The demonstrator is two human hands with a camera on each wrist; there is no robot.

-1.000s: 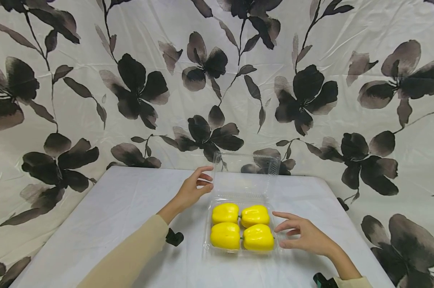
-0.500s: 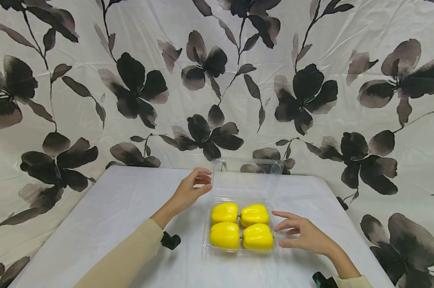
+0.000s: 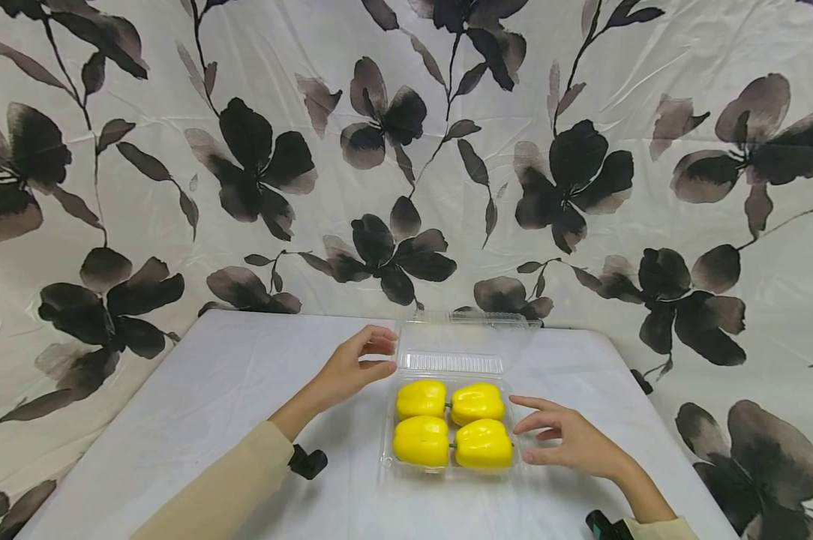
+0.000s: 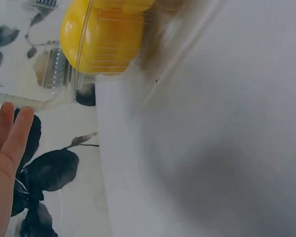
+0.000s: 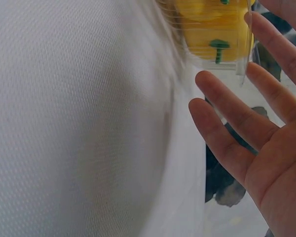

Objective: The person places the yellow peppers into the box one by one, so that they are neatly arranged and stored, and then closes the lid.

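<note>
In the head view, several yellow bell peppers (image 3: pixel 420 442) sit in two rows in a clear plastic clamshell container (image 3: pixel 384 450) on the table. Its see-through lid (image 3: pixel 454 341) is raised at the back, hinged along the far side. My left hand (image 3: pixel 352 367) is at the lid's left edge, fingertips right against it and fingers gently bent. In the left wrist view its fingers (image 4: pixel 18 136) look straight beside the lid's rim. My right hand (image 3: pixel 571 442) is beside the container's right wall, thumb and fingers spread apart. Green stems (image 5: pixel 218 47) show through that wall in the right wrist view.
A white cloth covers the table (image 3: pixel 244 375). Behind it hangs a pale curtain (image 3: pixel 474 187) printed with dark flowers, close to the table's far edge. Black wrist cameras (image 3: pixel 308 461) are strapped below both hands.
The lid's top edge has come lower in the head view, and my left hand has moved slightly down with it, its wrist drawing back left. The right hand and peppers have stayed put.
</note>
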